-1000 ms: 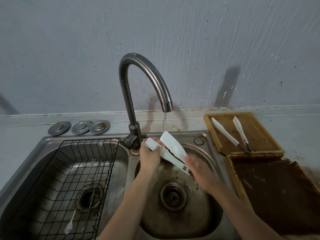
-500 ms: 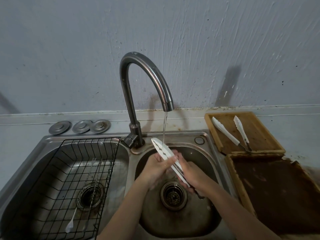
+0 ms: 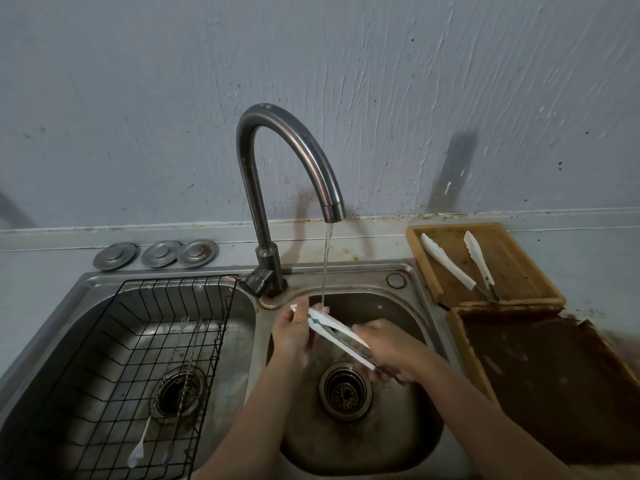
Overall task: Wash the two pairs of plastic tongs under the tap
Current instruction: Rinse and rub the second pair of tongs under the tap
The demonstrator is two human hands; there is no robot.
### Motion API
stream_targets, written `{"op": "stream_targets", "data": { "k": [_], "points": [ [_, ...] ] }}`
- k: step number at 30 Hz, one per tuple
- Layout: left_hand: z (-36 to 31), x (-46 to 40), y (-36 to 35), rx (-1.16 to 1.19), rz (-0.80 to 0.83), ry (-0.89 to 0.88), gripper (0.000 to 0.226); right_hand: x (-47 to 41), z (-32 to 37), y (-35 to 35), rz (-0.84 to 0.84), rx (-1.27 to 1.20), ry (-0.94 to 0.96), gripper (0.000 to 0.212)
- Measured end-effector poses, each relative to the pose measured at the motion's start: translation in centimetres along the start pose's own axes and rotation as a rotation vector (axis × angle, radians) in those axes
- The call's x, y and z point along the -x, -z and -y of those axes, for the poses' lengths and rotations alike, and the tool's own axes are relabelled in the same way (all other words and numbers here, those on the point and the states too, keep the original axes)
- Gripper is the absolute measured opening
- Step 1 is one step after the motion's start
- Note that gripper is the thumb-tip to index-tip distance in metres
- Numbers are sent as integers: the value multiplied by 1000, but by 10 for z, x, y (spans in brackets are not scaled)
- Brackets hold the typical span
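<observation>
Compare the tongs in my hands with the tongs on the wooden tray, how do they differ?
The held tongs are gripped by the left hand and right hand under the tap stream, arms nearly closed. The tray tongs lie untouched in the wooden tray, away from the water, arms spread in a V. Both are white plastic.

Tongs: two pairs (image 3: 337, 332) (image 3: 460, 266). Metal discs (image 3: 160, 253): three. Trays (image 3: 540, 282): two.

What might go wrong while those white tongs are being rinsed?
The wet tongs, held at each end by the left hand and right hand, could slip into the basin near the drain. The stream hitting them might splash. The second pair waits on a stained wooden tray.
</observation>
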State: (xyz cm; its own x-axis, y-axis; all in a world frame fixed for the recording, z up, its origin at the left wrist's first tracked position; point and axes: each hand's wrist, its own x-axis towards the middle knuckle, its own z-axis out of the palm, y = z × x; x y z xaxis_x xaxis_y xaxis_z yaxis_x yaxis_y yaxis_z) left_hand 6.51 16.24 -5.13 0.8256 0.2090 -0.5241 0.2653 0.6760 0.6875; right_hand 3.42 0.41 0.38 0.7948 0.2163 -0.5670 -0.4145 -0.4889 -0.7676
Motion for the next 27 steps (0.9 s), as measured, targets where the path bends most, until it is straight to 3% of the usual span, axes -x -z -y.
{"op": "stream_targets", "data": {
  "k": [2,4,7,11,19,24,27],
  "points": [
    [7,-7,8,27,-82,98,29,7,9,12,-8,-64,85,16],
    [12,-9,9,69,-122,213,45,15,22,18,-80,-139,237,9],
    [16,-5,-1,259,-162,321,40,21,45,8,-354,184,626,18],
    [17,2,-12,457,-141,426,35,17,70,-8,-367,281,939,23],
    [10,11,-13,615,-143,554,30,5,80,-15,-442,224,1131,28],
    [9,16,-17,562,-128,543,35,11,75,-11,-528,41,1041,28],
    [8,15,-15,520,-162,507,29,15,78,-1,-604,200,1048,26]
  ]
}}
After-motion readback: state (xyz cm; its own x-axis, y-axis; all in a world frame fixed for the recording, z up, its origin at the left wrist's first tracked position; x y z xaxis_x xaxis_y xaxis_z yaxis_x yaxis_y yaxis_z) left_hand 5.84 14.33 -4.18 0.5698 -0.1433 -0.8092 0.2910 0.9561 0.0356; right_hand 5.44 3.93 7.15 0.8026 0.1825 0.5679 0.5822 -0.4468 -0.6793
